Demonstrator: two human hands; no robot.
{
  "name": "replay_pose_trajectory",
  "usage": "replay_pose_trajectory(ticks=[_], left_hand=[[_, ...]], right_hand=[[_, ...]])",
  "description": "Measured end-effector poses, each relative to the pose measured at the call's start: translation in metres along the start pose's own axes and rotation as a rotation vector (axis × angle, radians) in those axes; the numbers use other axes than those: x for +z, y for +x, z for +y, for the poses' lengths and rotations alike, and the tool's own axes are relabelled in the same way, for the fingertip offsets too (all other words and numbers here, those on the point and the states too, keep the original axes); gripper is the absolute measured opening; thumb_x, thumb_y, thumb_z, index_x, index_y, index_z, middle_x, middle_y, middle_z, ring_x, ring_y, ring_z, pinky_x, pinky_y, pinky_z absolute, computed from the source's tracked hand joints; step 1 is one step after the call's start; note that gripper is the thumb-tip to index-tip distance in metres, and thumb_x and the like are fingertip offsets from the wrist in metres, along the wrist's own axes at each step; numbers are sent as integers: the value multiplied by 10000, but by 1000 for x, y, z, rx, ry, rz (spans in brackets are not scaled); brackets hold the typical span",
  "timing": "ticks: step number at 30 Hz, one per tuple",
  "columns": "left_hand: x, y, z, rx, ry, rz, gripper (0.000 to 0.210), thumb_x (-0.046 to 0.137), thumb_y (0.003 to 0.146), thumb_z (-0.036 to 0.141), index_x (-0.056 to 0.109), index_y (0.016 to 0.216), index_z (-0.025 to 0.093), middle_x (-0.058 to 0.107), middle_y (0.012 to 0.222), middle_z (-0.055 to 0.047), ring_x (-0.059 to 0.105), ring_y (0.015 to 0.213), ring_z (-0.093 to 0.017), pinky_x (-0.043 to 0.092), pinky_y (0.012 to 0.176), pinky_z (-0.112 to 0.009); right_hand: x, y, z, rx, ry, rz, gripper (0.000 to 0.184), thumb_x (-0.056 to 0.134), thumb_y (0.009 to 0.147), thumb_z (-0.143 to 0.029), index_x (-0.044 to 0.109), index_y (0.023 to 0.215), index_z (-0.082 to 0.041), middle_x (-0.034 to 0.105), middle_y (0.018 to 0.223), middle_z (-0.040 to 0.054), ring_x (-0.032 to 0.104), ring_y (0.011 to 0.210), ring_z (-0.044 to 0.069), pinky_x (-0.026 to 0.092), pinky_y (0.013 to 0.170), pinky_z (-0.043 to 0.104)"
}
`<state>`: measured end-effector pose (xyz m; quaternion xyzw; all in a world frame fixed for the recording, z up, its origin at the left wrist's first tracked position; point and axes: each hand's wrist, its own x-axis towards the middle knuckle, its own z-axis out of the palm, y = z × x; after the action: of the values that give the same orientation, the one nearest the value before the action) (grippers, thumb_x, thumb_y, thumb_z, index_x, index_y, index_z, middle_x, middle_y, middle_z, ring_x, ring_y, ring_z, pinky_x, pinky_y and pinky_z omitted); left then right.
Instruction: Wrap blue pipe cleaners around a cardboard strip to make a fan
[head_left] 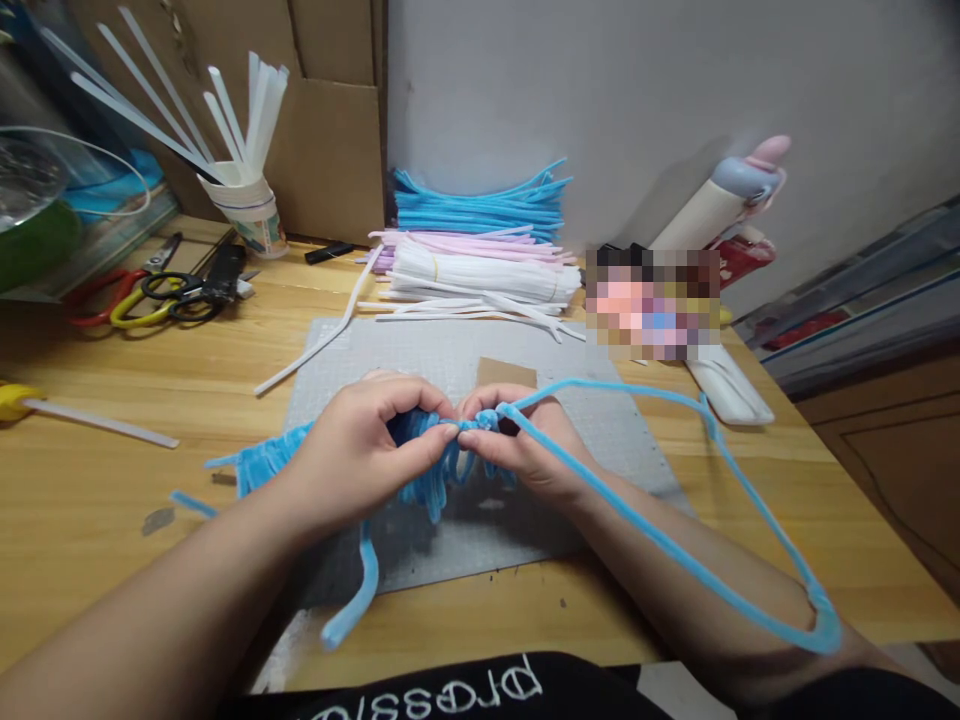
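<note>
Both hands meet above the grey cutting mat (480, 550), pinching blue pipe cleaners (429, 485) that are twisted and looped together. My left hand (375, 450) is closed, its thumb and forefinger pressing on a twisted stretch. Close against it, my right hand (532, 440) pinches the same strand at a small knot. Rows of blue loops hang below the fingers, and part of the bundle is hidden behind my left hand. A long loop of blue pipe cleaner (637, 520) sweeps out over my right forearm. One loose end dangles below my left wrist.
Bundles of blue (480, 208), pink and white pipe cleaners (480, 275) lie by the wall. A cup (251, 215) of white sticks stands back left, near scissors (161, 290). A glue gun with a yellow end (19, 405) lies at left. A bottle (712, 205) leans right.
</note>
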<state>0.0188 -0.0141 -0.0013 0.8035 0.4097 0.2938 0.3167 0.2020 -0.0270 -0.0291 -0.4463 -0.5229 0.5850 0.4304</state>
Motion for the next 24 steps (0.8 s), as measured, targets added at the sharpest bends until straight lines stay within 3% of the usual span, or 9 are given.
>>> replay_pose_trajectory(ticks=[13, 20, 24], left_hand=[[4, 0, -2, -10, 30, 41, 127, 580, 801, 288, 638, 780, 178, 651, 727, -8, 572, 673, -144, 431, 646, -276], [0, 2, -2, -141, -6, 68, 150, 577, 809, 313, 645, 821, 180, 667, 758, 9, 586, 694, -137, 436, 673, -252], [0, 3, -3, -137, -33, 46, 176, 622, 788, 326, 671, 895, 196, 696, 848, 5, 615, 782, -151, 444, 744, -258]], right_hand=[[-1, 1, 3, 9, 49, -4, 257, 815, 590, -251, 628, 735, -151, 613, 633, -14, 536, 559, 89, 429, 508, 214], [-3, 4, 14, -11, 278, -63, 198, 708, 749, -315, 612, 871, -192, 630, 766, -9, 592, 676, 113, 483, 632, 247], [-3, 5, 19, -33, 230, -40, 170, 703, 762, -295, 620, 873, -196, 620, 778, -11, 579, 686, 107, 472, 641, 236]])
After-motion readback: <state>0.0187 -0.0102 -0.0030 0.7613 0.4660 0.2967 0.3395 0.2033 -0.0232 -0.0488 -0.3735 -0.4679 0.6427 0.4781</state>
